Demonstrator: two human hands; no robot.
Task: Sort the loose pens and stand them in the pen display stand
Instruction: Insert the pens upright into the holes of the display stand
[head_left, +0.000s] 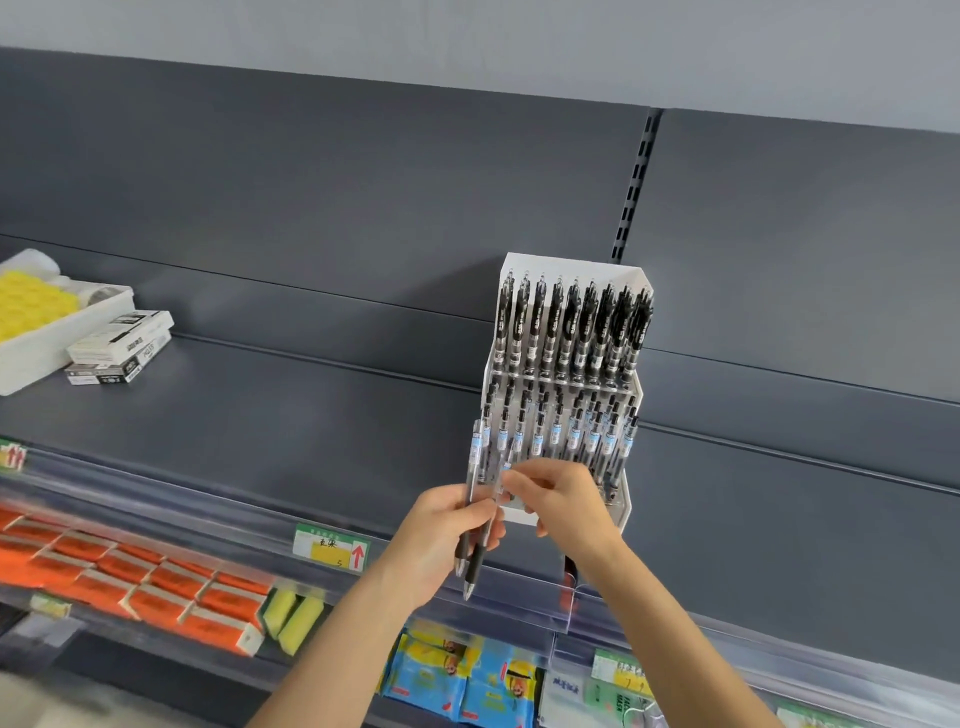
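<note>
Closest in, two bare forearms can be seen reaching up from the bottom edge. The left hand (447, 525) is wrapped round a small bunch of clear-barrelled loose pens (475, 457) with black rubber grips and pale blue labels. Its fingers are curled tight, and the pens are held writing tips down. The right hand (558, 499) is held right beside it, thumb and fingertips pinched on the upper part of a pen in that bunch. It's pretty blurred there, so exactly which pen can't be made out.

Both hands are held just in front of the lower part of the tiered white plastic pen display stand (519, 265), which is stood on the dark grey metal shelf (311, 405). Its top row is filled with black-bodied pens (571, 322) stood upright, and the lower row is packed with clear pens (574, 434) like the held ones.

Off to the left on the same shelf, a white tray (52, 348) of yellow stuff is parked with a few flat black-and-white boxes (122, 338) stacked against it. On the shelf below, orange packets (156, 587), yellow sponges (293, 618) and blue packets (452, 675) are lined up. A green-and-yellow price tag (332, 548) with a red arrow is clipped to the clear rail.
</note>
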